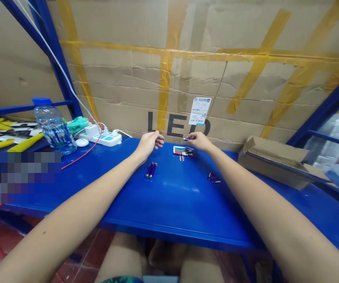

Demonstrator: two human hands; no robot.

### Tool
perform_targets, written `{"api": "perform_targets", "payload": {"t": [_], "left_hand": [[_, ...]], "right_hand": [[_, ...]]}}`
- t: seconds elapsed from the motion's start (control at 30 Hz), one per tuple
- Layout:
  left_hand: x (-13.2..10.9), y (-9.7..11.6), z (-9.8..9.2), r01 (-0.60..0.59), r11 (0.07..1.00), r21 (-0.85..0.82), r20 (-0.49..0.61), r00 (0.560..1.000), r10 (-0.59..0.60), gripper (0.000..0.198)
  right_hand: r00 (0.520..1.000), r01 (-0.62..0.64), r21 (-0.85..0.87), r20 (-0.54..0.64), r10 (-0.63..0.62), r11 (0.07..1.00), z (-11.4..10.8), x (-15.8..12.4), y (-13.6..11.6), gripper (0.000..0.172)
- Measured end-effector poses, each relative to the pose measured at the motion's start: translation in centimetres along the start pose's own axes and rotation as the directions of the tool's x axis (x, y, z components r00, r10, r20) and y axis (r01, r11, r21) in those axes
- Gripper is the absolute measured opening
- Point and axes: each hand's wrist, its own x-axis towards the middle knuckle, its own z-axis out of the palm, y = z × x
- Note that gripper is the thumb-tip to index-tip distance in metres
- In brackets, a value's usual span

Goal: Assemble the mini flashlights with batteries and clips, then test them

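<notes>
My left hand hovers over the far part of the blue table, its fingers loosely bent and a little apart, with nothing visible in them. Several purple metal tubes with silver ends lie side by side just nearer than it. Between thumb and fingers of my right hand is a small purple tube, mostly covered by the fingertips. Below that hand sits a row of coloured tubes with clips at their right ends. Several tiny silver pieces lie in front of the row. Dark red and purple carabiners rest near my right forearm.
An open cardboard box stands at the right. On the left are a water bottle, a white power strip, a red cable and yellow-handled tools. A taped cardboard sheet rises behind the blue table.
</notes>
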Motion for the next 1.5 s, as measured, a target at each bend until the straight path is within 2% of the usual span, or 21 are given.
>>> {"api": "perform_targets", "payload": {"t": [0.1,0.23,0.4,0.53,0.63,0.73,0.8,0.9,1.07,1.2,1.3,1.4,1.43,1.5], "left_hand": [[-0.1,0.2,0.0,0.009,1.000,0.020,-0.002,1.000,-0.009,0.037],[-0.2,0.1,-0.1,0.009,1.000,0.029,0.026,1.000,-0.010,0.041],[0.3,-0.5,-0.6,0.031,0.999,0.020,0.033,0.999,-0.032,0.042],[0.7,-0.8,-1.0,0.047,0.998,0.042,0.033,0.998,-0.048,0.041],[0.7,-1.0,-1.3,0.010,0.987,0.161,0.052,0.998,-0.018,0.036],[0.5,-1.2,-1.7,-0.156,0.872,0.463,0.141,0.985,0.101,0.023],[0.3,-1.3,-2.1,-0.228,0.768,0.598,0.218,0.969,0.118,0.019],[0.3,-1.5,-2.5,-0.280,0.701,0.656,0.281,0.953,0.117,0.020],[0.5,-1.4,-2.7,-0.296,0.665,0.685,0.307,0.946,0.105,0.022],[0.3,-1.4,-2.5,-0.344,0.646,0.682,0.346,0.929,0.129,0.022],[0.2,-1.3,-2.5,-0.389,0.641,0.661,0.413,0.903,0.122,0.020],[0.1,-0.8,-2.8,-0.405,0.631,0.662,0.507,0.862,0.021,0.019],[0.1,-0.6,-3.0,-0.403,0.626,0.668,0.532,0.846,-0.024,0.018],[0.0,-0.1,-3.3,-0.386,0.625,0.679,0.564,0.818,-0.107,0.017]], "right_hand": [[0.997,0.040,-0.030,0.070,-0.038,0.999,1.7,1.8,-0.6,0.022],[0.989,0.061,-0.031,0.135,-0.056,0.998,3.0,3.0,-0.8,0.025],[0.971,0.091,0.006,0.221,-0.090,0.996,3.6,3.4,0.3,0.024],[0.967,0.105,0.027,0.228,-0.109,0.994,3.8,3.4,1.0,0.027],[0.964,0.125,0.022,0.231,-0.127,0.992,3.5,3.4,1.0,0.027],[0.952,0.184,-0.018,0.251,-0.174,0.983,3.0,3.3,0.7,0.025],[0.941,0.210,-0.038,0.278,-0.192,0.977,2.8,3.1,0.5,0.025],[0.925,0.251,-0.047,0.306,-0.225,0.967,2.7,2.9,0.4,0.025],[0.913,0.279,-0.028,0.318,-0.256,0.960,2.5,2.8,0.5,0.025],[0.931,0.260,-0.017,0.271,-0.245,0.966,2.5,2.4,0.6,0.028],[0.968,0.217,-0.042,0.135,-0.210,0.975,2.4,1.5,0.3,0.031],[0.970,0.237,-0.073,-0.041,-0.240,0.969,1.7,-0.3,-0.8,0.029],[0.960,0.265,-0.082,-0.066,-0.271,0.961,1.4,-1.3,-1.5,0.028],[0.932,0.357,-0.070,-0.031,-0.360,0.931,1.1,-3.7,-3.1,0.028]]}}
